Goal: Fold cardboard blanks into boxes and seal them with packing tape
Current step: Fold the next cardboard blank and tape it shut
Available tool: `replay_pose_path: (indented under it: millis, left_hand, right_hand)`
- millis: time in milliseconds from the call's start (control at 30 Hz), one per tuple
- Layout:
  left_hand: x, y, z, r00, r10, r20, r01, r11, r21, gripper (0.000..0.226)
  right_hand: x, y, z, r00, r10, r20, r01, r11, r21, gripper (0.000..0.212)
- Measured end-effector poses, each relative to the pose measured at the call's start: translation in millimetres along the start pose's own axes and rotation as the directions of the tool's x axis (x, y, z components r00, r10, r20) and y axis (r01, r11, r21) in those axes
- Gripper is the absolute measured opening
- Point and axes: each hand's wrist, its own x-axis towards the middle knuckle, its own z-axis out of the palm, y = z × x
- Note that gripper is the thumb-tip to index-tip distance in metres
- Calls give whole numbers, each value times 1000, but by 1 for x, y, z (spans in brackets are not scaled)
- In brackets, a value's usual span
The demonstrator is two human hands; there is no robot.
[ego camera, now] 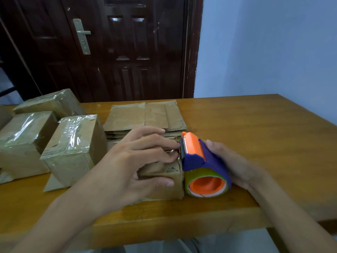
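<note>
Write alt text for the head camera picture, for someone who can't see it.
A person's left hand steadies a small cardboard box on a wooden table while the right hand holds a blue-and-orange tape dispenser against its right edge. Taped boxes stand left; flat blanks lie behind.

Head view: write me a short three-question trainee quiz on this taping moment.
1. True or false: the right hand holds the tape dispenser.
2. The flat blanks lie: A) behind the small box; B) on the floor; C) under the dispenser.
3. Which of the two hands steadies the small box?
Key: 1 true; 2 A; 3 the left hand.
</note>
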Motion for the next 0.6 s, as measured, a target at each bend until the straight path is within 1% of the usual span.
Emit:
replay_pose_path:
  millis: [33, 67, 100, 167, 267, 333, 433, 500, 600]
  left_hand:
    - [0, 1, 1, 1000, 8, 0, -8, 1000, 6, 41]
    - [0, 1, 2, 1000, 13, -4, -13, 1000, 6, 42]
    - [-1, 1, 3, 1000, 8, -9, -8, 1000, 2, 43]
    - [-3, 1, 4, 999, -29, -25, 29, 999, -20, 47]
    - [-4, 0, 6, 994, -85, -67, 82, 996, -42, 53]
    - [-6, 1, 6, 992, -98, -79, 94, 994, -54, 56]
    - [-7, 3, 6, 993, -99, -70, 96, 994, -49, 57]
    - [-9, 5, 8, 995, -96, -38, 94, 995, -38, 55]
    - [-14, 7, 11, 999, -40, -17, 40, 999, -10, 52]
  right_hand:
    - [-2, -7, 1, 995, -66, -73, 56, 989, -139, 54]
    - [-9, -14, 2, 981, -140, -136, 102, 961, -255, 46]
    - [-14, -21, 7, 959, -222, -176, 152, 927, -342, 44]
    - [-25, -26, 17, 925, -348, -156, 243, 853, -461, 48]
    - [-31, -17, 34, 908, -416, -53, 277, 690, -668, 66]
    - [-29, -9, 39, 874, -485, -35, 297, 589, -752, 70]
    - [-31, -9, 34, 860, -510, 24, 319, 499, -806, 71]
    - [-34, -14, 27, 869, -489, 72, 312, 430, -847, 73]
    - [-41, -21, 21, 886, -441, 144, 307, 325, -895, 76]
